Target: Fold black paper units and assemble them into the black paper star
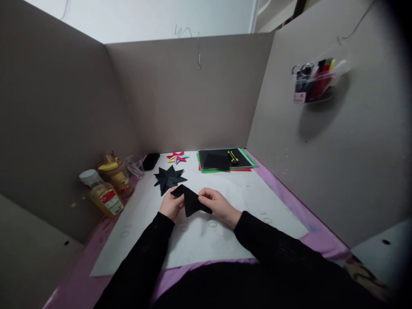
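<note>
A folded piece of black paper (192, 202) is held over the white sheet (206, 240) in the middle of the desk. My left hand (171, 206) pinches its left corner. On the right edge of the paper, my right hand (216, 205) has its fingers closed. Both sleeves are black. Just beyond the hands lies a finished black paper star (169, 178).
A stack of coloured paper sheets (225, 160) with a black one on top lies at the back right. A small red and yellow paper star (177, 157) sits at the back. Two jars (109, 184) stand at the left. Cardboard walls enclose the desk; a tool holder (317, 81) hangs on the right wall.
</note>
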A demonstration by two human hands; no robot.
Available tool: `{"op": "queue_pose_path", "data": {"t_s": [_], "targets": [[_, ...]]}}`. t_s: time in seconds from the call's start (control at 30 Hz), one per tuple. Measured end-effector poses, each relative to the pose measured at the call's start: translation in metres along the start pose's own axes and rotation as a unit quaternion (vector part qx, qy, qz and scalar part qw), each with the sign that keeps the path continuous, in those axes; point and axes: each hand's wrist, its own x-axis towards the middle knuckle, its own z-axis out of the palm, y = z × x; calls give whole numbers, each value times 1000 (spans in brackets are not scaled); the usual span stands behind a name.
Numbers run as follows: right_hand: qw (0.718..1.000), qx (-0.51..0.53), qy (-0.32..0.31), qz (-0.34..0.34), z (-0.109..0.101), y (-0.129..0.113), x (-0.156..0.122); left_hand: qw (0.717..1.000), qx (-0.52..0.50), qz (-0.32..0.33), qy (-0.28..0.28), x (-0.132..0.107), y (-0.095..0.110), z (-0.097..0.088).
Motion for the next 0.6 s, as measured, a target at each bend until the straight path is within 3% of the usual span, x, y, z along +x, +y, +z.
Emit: {"op": "queue_pose_path", "data": {"t_s": [0.2,0.3,0.6], "targets": [[1000,-13,19,-17,-2,0,0,998,-66,-13,16,-2,3,5],[999,-3,33,-16,-2,3,1,998,-45,20,37,-1,0,6],[998,-40,54,-22,-2,8,1,999,12,35,13,1,-10,2]]}}
